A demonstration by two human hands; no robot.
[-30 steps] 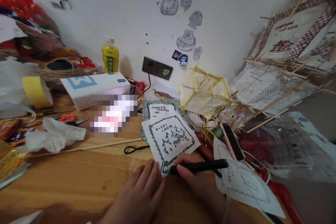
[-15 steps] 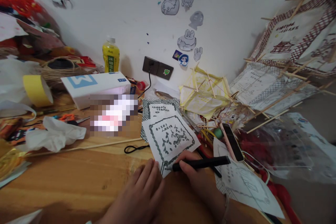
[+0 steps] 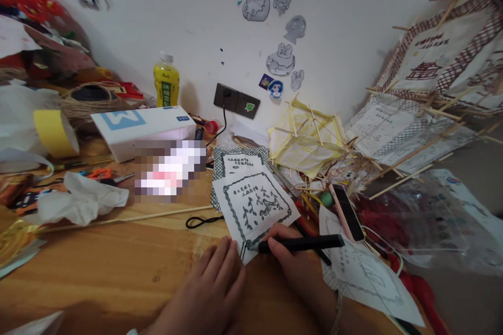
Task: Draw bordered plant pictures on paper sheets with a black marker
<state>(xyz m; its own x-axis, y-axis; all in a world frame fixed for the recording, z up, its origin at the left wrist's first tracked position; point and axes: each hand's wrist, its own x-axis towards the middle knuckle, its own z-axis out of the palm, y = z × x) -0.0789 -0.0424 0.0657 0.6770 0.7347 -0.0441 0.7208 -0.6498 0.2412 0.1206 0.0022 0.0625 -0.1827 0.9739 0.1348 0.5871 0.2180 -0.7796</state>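
My right hand (image 3: 288,251) grips a black marker pen (image 3: 310,242), its tip at the lower corner of a white paper (image 3: 236,207). That sheet carries a wavy dark-green border, a few lines of writing and a drawing of leafy branches with what looks like a bird. My left hand (image 3: 214,282) lies flat with fingers stretched out, fingertips at the sheet's lower left edge. Beneath the sheet's upper part lies another paper (image 3: 218,154) with a checked border. Right of my right hand is a pencil-sketched sheet (image 3: 365,272), and a second dark pen is partly hidden behind the marker.
A pink-edged phone (image 3: 348,213) lies at the right, near yellow (image 3: 302,141) and white stick-framed lanterns (image 3: 387,120). Leftward are a white box (image 3: 145,123), a yellow drink bottle (image 3: 166,81), a tape roll (image 3: 55,133), crumpled tissue (image 3: 84,199) and a thin stick (image 3: 157,216).
The marker tip has shifted slightly up at the paper's lower corner, with my right hand moving a little. My left hand and the sheet stay in place.
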